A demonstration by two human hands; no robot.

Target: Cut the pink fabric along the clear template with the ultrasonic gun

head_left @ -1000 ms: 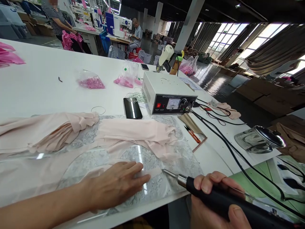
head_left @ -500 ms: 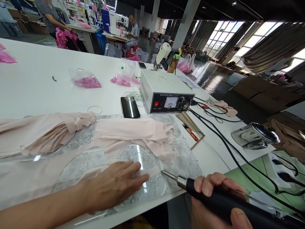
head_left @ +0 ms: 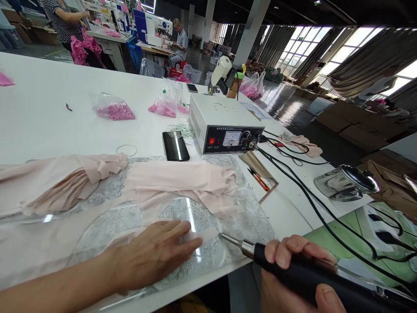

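My left hand [head_left: 159, 252] lies flat with its fingers stretched out, pressing a pale pink fabric strip [head_left: 208, 234] on the clear sheet [head_left: 208, 254]. The strip's end pokes out past the fingertips. My right hand [head_left: 293, 265] is wrapped around the thick black grip of an ultrasonic handpiece [head_left: 247, 248]. Its thin metal tip points left, right at the strip's end; whether they touch I cannot tell. Just beyond my left hand lies a stack of pale pink fabric pieces [head_left: 176, 176]. A folded fabric bundle [head_left: 61, 184] sits farther left.
Behind the fabric are a black phone [head_left: 176, 146] and a white control box [head_left: 224, 113], whose black cables [head_left: 302, 187] run down to the right. An orange-handled cutter [head_left: 259, 179] and a lidded glass jug [head_left: 345, 184] lie right. Bags of pink bits [head_left: 115, 108] stand farther back.
The view has shifted slightly. Both hands, the strip and the handpiece keep nearly the same places. In the background, the person in stripes has raised an arm.
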